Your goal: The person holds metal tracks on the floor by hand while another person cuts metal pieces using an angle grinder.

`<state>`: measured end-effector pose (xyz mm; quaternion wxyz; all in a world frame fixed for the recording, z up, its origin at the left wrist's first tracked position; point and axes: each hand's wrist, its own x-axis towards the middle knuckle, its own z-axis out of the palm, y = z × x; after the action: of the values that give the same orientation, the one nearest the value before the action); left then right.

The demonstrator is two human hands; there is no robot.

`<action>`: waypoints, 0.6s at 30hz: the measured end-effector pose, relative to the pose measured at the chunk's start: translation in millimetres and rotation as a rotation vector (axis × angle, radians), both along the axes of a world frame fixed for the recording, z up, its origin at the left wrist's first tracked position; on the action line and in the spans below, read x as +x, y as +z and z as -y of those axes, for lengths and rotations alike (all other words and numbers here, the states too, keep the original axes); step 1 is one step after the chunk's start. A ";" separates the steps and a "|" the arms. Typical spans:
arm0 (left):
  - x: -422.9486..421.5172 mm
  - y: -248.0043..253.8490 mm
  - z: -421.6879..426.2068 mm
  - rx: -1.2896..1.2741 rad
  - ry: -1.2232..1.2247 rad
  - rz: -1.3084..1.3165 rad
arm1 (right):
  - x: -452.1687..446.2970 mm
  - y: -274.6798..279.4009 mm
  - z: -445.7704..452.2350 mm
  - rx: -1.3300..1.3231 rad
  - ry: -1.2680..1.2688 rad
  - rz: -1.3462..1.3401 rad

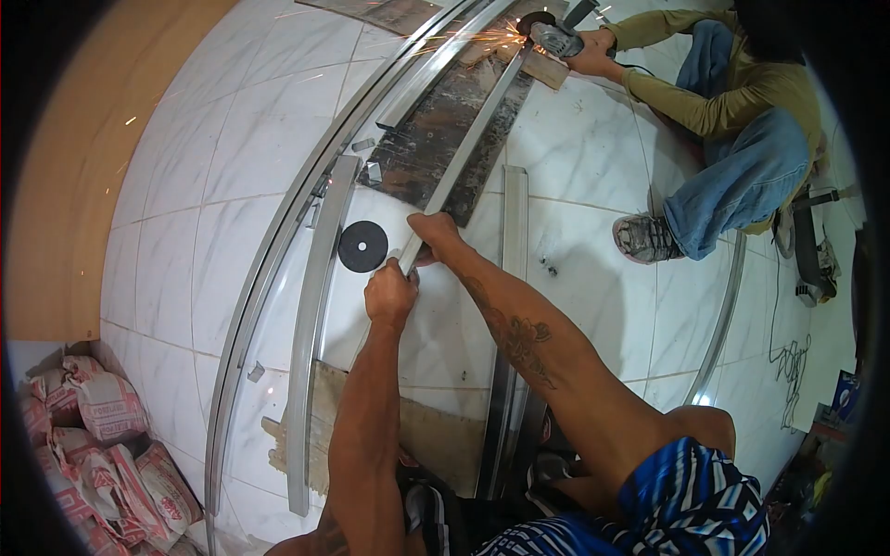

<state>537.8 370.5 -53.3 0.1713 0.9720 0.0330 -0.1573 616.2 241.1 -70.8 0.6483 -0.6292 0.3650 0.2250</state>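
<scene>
Both of my hands are wrapped round one long metal bar (475,144) that slants away from me across the floor. My right hand (436,233) grips it a little farther out than my left hand (391,292), which holds nearer its close end. At the bar's far end, a co-worker's hands (593,57) hold an angle grinder (556,40), and orange sparks spray to the left from its disc. A dark, stained board (417,144) lies beneath the bar. Beside my left hand, a black cutting disc (362,233) lies flat on the tiles.
Long metal profiles (313,361) lie left of my arms, and another profile (515,222) lies to the right. The co-worker's shoe (647,238) rests on the tiles. Red-and-white bags (107,403) are piled at lower left below a wooden panel (65,185). Small metal offcuts (374,173) are scattered about.
</scene>
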 end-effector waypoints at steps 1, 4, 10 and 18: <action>-0.1 -0.1 0.0 0.003 -0.001 0.003 | -0.2 0.2 0.2 0.007 0.004 0.001; 0.3 1.2 -0.3 0.006 -0.008 -0.012 | 0.3 -5.5 -0.1 0.025 -0.007 0.015; 0.6 1.3 -0.6 -0.002 -0.004 -0.016 | -0.9 -1.4 0.1 0.025 -0.002 0.012; -0.7 4.1 1.3 0.004 -0.003 -0.003 | -0.3 0.0 -0.6 0.009 -0.007 0.000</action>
<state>537.2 369.2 -49.2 0.1689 0.9722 0.0318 -0.1588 615.8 241.7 -70.9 0.6518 -0.6250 0.3663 0.2244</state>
